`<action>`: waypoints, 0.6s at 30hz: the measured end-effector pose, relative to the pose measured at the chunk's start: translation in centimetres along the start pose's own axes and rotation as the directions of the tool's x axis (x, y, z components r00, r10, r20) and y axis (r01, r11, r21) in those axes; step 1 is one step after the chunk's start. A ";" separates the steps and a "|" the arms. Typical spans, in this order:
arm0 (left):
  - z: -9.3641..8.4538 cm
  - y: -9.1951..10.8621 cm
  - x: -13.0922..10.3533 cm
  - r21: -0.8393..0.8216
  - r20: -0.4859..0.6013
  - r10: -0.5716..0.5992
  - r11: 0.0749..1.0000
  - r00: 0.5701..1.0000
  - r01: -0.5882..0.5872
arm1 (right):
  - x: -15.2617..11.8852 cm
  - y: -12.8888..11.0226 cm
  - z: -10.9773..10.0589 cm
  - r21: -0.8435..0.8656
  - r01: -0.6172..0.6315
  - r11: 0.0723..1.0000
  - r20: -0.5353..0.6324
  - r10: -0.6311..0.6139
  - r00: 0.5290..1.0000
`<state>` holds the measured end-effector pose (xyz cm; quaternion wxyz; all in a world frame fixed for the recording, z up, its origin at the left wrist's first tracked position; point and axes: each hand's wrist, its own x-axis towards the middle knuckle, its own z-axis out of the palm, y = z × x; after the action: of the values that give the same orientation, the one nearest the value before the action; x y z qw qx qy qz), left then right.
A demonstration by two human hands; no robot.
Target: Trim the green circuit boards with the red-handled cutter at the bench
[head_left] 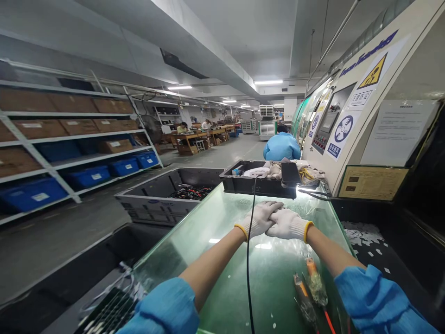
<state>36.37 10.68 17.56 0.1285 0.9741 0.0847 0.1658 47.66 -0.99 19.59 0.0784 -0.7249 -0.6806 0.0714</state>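
Observation:
Both my hands wear white knit gloves with yellow cuffs and meet over the green glass tabletop [208,260]. My left hand [259,219] has its fingers stretched out to the right, overlapping the fingers of my right hand [288,224]. The right one lies flat with its fingers toward the left, and neither holds anything I can see. A black cable [249,269] runs down past my left wrist toward me. Nearer to me, by my right forearm, lie two hand tools with orange parts and clear wrapping, one tool [316,283] beside the other tool [303,297]; their exact kind is unclear.
Beyond my hands, a black tray [257,186] holds gloves, a white device and a dark phone-like object [290,174]. At left stand a grey crate [153,204] with cables inside and shelves of boxes. A large machine [347,120] borders the right. A person in blue [282,144] crouches ahead.

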 end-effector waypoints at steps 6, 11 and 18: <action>0.2 -0.1 -0.2 0.024 -0.002 -0.005 1.000 1.000 0.005 | 0.2 0.2 0.6 0.004 -0.004 1.000 0.018 0.004 1.000; 0.2 -0.4 -0.3 0.012 0.004 0.011 1.000 1.000 -0.011 | 0.5 0.1 0.8 0.007 -0.036 0.999 0.032 0.035 0.999; 0.5 -0.6 -0.2 0.019 -0.002 0.004 1.000 1.000 -0.004 | 0.4 0.3 0.8 0.007 -0.051 0.999 0.028 0.051 0.998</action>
<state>36.33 11.06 16.86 0.1186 0.9753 0.0847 0.1661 47.80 -0.58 18.75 0.0696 -0.7407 -0.6627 0.0861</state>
